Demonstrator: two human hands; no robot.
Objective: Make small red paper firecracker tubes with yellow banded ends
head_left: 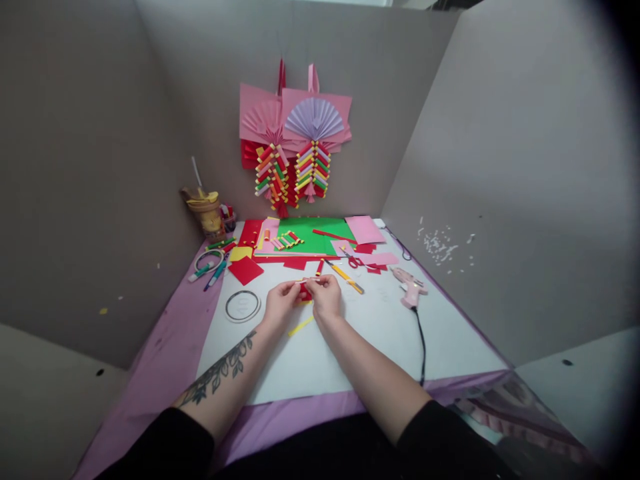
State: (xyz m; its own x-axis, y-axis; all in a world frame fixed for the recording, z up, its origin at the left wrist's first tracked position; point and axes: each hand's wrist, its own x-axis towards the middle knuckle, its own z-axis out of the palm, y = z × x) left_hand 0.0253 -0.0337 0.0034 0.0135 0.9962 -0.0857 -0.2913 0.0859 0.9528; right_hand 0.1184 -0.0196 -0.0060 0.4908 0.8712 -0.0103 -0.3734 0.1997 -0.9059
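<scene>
My left hand and my right hand meet over the middle of the white work surface. Both are closed, their fingertips pinching a small piece of red paper from either side. A thin whitish edge shows along its top; the fingers hide part of it. Just below lies a narrow yellow paper strip. A small red paper roll with yellow ends lies beyond my right fingers, next to a yellow cutter knife. Left of my left hand rests a roll of tape.
At right sits a pink glue gun with a black cord. Red scissors, red paper squares and green paper lie further back. A pot of tools stands back left. Paper fan decorations hang on the wall.
</scene>
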